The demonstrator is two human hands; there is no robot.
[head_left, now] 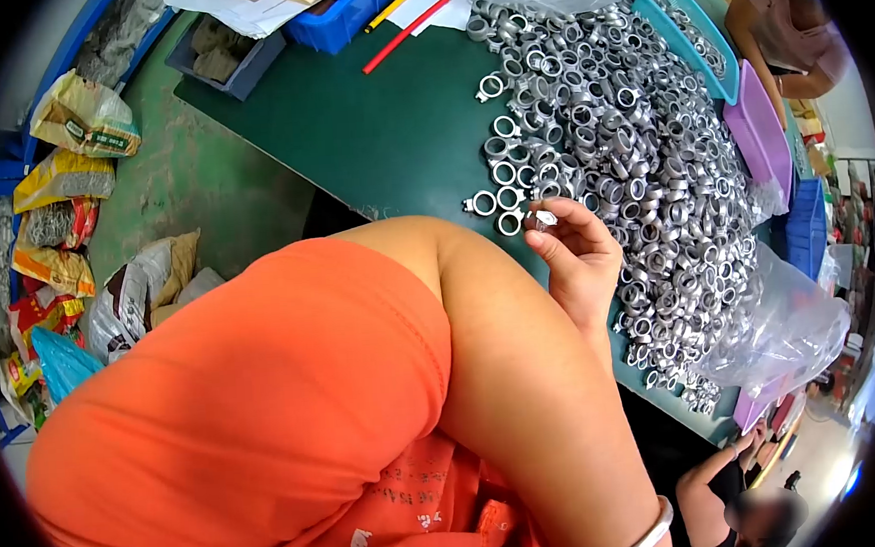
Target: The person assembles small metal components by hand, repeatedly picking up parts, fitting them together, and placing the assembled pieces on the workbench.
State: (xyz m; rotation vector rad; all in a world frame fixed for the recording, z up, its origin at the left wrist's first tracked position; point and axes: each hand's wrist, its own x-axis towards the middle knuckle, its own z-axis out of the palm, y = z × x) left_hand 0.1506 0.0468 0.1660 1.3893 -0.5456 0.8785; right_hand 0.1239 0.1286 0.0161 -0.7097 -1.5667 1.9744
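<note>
My right hand [585, 256] is closed at the near edge of the heap. Its thumb and fingers pinch a small silvery metal piece [546, 220], whose full shape is partly covered by the fingers. Just beyond the fingertips, several metal rings with small lugs [511, 224] lie flat on the green table [349, 129]. The large heap of grey metal rings [641, 161] is to the right of the hand. My left arm [533, 368], with a bracelet [646, 539] at the wrist, crosses in front of the view, and my left hand is beyond the bottom edge.
At the back are a blue bin [327, 25], a grey bin [235, 70] and red and yellow pencils [408, 35]. A teal tray [684, 43], a purple tray [760, 133] and a clear plastic bag [786, 327] border the heap. Two other people are on the right side.
</note>
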